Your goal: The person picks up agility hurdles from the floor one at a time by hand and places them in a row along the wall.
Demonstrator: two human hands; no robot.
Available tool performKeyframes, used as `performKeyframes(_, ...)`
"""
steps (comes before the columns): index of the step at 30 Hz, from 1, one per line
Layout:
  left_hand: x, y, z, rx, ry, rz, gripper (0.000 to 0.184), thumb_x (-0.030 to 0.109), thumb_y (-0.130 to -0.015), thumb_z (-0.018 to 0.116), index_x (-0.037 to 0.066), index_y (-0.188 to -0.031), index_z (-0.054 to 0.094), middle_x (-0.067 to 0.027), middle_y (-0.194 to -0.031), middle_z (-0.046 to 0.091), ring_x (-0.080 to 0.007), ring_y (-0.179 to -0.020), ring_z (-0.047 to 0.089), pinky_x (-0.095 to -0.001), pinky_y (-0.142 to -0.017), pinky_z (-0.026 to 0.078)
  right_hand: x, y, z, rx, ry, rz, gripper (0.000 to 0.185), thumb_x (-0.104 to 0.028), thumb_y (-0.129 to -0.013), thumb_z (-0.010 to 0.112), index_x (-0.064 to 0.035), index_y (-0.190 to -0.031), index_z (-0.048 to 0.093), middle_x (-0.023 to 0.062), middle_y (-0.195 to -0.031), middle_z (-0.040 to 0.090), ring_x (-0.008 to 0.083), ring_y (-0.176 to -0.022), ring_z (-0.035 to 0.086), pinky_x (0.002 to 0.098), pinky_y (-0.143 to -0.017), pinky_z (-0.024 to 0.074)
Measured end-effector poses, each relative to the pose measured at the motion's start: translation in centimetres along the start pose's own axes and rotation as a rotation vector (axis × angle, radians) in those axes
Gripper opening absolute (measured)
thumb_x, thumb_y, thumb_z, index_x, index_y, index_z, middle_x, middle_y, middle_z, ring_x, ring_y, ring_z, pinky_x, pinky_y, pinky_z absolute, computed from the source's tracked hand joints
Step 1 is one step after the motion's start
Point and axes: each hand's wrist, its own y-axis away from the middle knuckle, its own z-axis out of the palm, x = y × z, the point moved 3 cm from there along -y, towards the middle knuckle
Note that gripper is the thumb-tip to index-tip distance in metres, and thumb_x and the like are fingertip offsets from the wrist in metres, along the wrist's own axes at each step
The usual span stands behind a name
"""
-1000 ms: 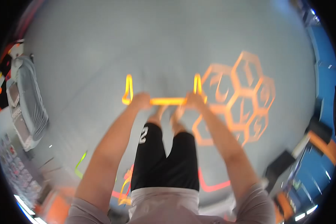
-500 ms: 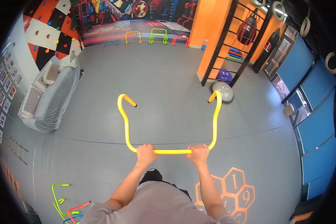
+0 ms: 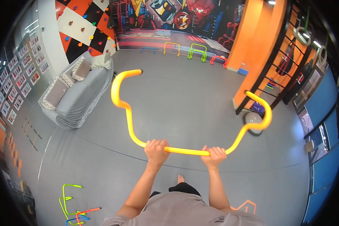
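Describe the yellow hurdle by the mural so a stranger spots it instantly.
Find the big colorful mural. On the floor below stands the yellow hurdle, the only yellow one in that row, between the blue hurdle and the green hurdles.

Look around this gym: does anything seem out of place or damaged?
Slightly: the green hurdles, red hurdle and blue hurdle at lower left overlap untidily, unlike the row of hurdles by the mural. I can't tell whether any has toppled. The held yellow hurdle looks intact; no spill shows.
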Motion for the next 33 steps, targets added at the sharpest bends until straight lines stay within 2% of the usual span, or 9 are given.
performKeyframes(2,-1.5,-1.7,2.1,0.086,0.025,0.033,0.034,0.008,-0.074,0.07,0.012,-0.052,0.045,-0.0015,-0.048,0.045,-0.0212,-0.045,0.042,-0.0353,-0.049,0.028,0.7,-0.7,3.2,0.013,0.013,-0.007,0.037,-0.009,-0.064,0.07,-0.014,-0.048,0.037,-0.0001,-0.046,0.039,0.0208,-0.044,0.037,0.0355,-0.048,0.0241)
performKeyframes(5,-5.3,-5.2,6.7,0.019,-0.012,0.09,0.033,0.01,-0.075,0.071,0.012,-0.053,0.046,-0.0006,-0.048,0.046,-0.0205,-0.044,0.042,-0.035,-0.048,0.028,1.4,-3.1,9.4,0.011,0.023,0.006,0.037,-0.009,-0.064,0.069,-0.0141,-0.048,0.037,0.0,-0.046,0.039,0.0207,-0.044,0.038,0.0356,-0.049,0.0237)
performKeyframes(9,-10.3,-10.7,12.1,-0.108,-0.049,0.1,0.023,0.012,-0.074,0.071,0.014,-0.057,0.056,0.0004,-0.049,0.048,-0.0198,-0.048,0.047,-0.035,-0.05,0.031,2.9,-7.0,19.0,-0.015,-0.043,-0.006,0.037,-0.009,-0.064,0.071,-0.0138,-0.048,0.037,0.0008,-0.046,0.041,0.0206,-0.043,0.038,0.0355,-0.049,0.0238)
performKeyframes(15,-20.5,-18.3,19.0,-0.311,-0.092,0.01,0.017,0.017,-0.073,0.072,0.012,-0.06,0.063,-0.0021,-0.052,0.056,-0.023,-0.048,0.055,-0.0368,-0.05,0.041,2.8,-12.4,34.6,-0.325,-0.211,-0.043,0.027,-0.017,-0.067,0.074,-0.0121,-0.05,0.053,0.0025,-0.047,0.051,0.0227,-0.044,0.049,0.0366,-0.049,0.0327)
performKeyframes(18,-26.0,-17.6,21.6,-0.416,-0.12,-0.113,0.016,0.02,-0.072,0.073,0.012,-0.06,0.066,-0.0042,-0.053,0.059,-0.0253,-0.049,0.058,-0.0382,-0.05,0.044,1.5,-11.3,43.0,-0.551,-0.312,-0.08,0.022,-0.021,-0.07,0.073,-0.0113,-0.054,0.06,0.0046,-0.051,0.058,0.024,-0.047,0.057,0.0372,-0.052,0.0393)
performKeyframes(23,-34.0,-16.5,26.0,-0.527,-0.164,-0.347,0.014,0.022,-0.07,0.073,0.015,-0.059,0.07,-0.0073,-0.052,0.06,-0.0286,-0.048,0.059,-0.0401,-0.047,0.044,-1.6,-11.7,53.1,-0.8,-0.383,-0.169,0.018,-0.022,-0.071,0.071,-0.0112,-0.058,0.065,0.0052,-0.054,0.062,0.0245,-0.05,0.061,0.0377,-0.055,0.0451)
performKeyframes(27,-42.4,-19.8,32.7,-0.497,-0.159,-0.383,0.015,0.023,-0.071,0.073,0.015,-0.059,0.071,-0.0086,-0.05,0.058,-0.0303,-0.046,0.057,-0.0411,-0.046,0.043,-3.6,-15.7,64.0,-0.784,-0.374,-0.192,0.017,-0.023,-0.068,0.074,-0.0132,-0.056,0.067,0.0056,-0.051,0.059,0.0262,-0.047,0.058,0.0374,-0.051,0.0433)
performKeyframes(29,-46.6,-24.6,35.5,-0.453,-0.124,-0.352,0.016,0.024,-0.072,0.073,0.015,-0.059,0.071,-0.0087,-0.05,0.057,-0.0307,-0.046,0.057,-0.0416,-0.046,0.043,-4.0,-18.4,69.6,-0.766,-0.365,-0.192,0.015,-0.022,-0.068,0.073,-0.0133,-0.058,0.068,0.0055,-0.052,0.06,0.0264,-0.047,0.058,0.0377,-0.051,0.0429)
performKeyframes(33,-52.5,-35.7,40.3,-0.498,-0.117,-0.25,0.017,0.022,-0.075,0.073,0.013,-0.061,0.07,-0.008,-0.052,0.059,-0.0299,-0.048,0.058,-0.0415,-0.047,0.044,-3.8,-26.2,77.4,-0.714,-0.318,-0.148,0.013,-0.02,-0.067,0.074,-0.0125,-0.059,0.067,0.0055,-0.051,0.059,0.0264,-0.048,0.057,0.038,-0.051,0.0419)
